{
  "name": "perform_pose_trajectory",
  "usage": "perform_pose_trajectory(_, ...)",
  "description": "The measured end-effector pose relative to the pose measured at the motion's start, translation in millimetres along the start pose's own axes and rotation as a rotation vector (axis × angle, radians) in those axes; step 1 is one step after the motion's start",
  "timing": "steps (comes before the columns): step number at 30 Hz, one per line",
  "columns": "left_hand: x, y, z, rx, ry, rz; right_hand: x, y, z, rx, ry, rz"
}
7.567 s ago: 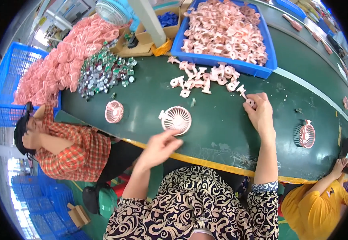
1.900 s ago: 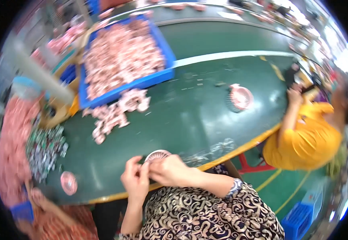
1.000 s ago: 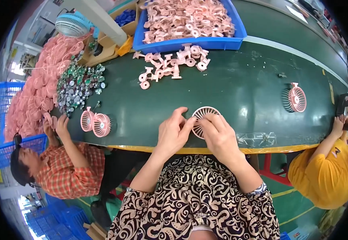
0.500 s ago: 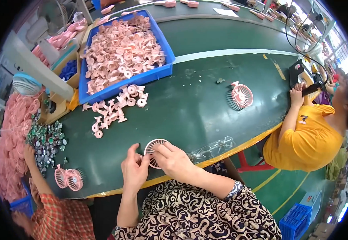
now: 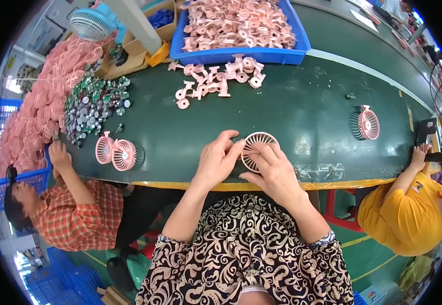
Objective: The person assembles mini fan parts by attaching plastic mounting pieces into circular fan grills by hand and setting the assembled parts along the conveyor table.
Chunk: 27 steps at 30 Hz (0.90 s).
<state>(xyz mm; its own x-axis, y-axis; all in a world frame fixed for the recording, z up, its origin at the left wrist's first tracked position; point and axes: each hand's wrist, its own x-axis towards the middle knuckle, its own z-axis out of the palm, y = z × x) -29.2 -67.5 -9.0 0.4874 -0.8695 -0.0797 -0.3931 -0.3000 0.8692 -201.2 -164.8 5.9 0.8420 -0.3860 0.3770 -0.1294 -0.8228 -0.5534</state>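
Note:
A round, pale pink fan cage (image 5: 253, 144) with radial ribs is held over the near edge of the green table. Its left rim lies against the thumb and fingertips of my left hand (image 5: 218, 158), which is closed on it. My right hand (image 5: 279, 175) reaches over the cage from the right, fingers bent down into its ribbed face and thumb below the rim. Whatever those fingertips touch inside is hidden. On the table to the left stand two joined pink fan cages (image 5: 124, 154). Another pink fan cage (image 5: 368, 124) sits at the right.
Loose pink brackets (image 5: 215, 81) lie before a blue tray (image 5: 241, 55) full of them. Small green-and-silver parts (image 5: 95, 104) and pink cages (image 5: 43, 114) are heaped at left. Clear plastic pieces (image 5: 322, 172) lie near the edge. A co-worker (image 5: 81, 213) sits left, another (image 5: 404, 213) right.
The view has swung, so the table's things sit differently in it. Both hands stay at the cage. My right thumb now shows stretched out below the rim.

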Motion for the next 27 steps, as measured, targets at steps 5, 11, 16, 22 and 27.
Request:
perform_pose_trajectory(5, -1, -1, -6, -0.098, 0.004, -0.018, 2, -4, 1, -0.082, -0.017, 0.004)
perform_pose_trajectory(11, -23, -31, -35, -0.327, 0.101, -0.021, 10, 2, -7, -0.093, -0.017, 0.095)
perform_pose_trajectory(16, -49, -46, -102, -0.201, 0.573, 0.08, -12, 78, -67, -0.423, 0.2, 0.317)
perform_pose_trajectory(22, -69, -101, -198, 0.637, 1.061, -0.083, -23, 134, -102, -0.699, 0.364, 0.499)
perform_pose_trajectory(27, -85, -154, -230, 0.738, 0.961, -0.381, 39, 109, -40, -0.364, 0.339, 0.439)
